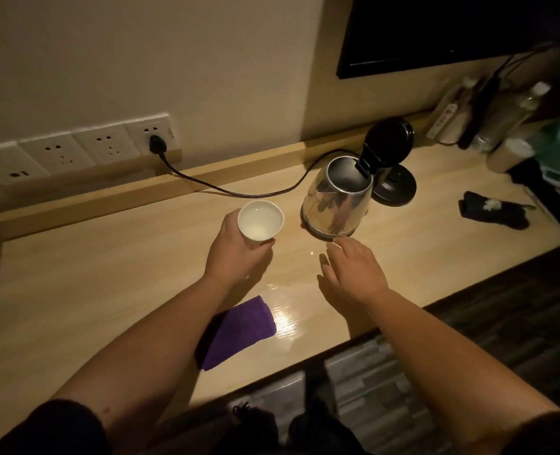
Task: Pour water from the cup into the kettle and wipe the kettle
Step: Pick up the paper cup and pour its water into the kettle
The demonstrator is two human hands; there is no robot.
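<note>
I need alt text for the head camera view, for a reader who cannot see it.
A person's left hand holds a white cup of water beside a steel kettle whose lid stands open, while the open right hand hovers near the kettle's base. A folded purple cloth lies on the wooden counter under the left forearm.

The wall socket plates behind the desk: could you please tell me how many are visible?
4, in a row along the wall: the leftmost plate, the second plate, the third plate, and the rightmost plate, which holds the black plug. More may lie beyond the left edge.
</note>
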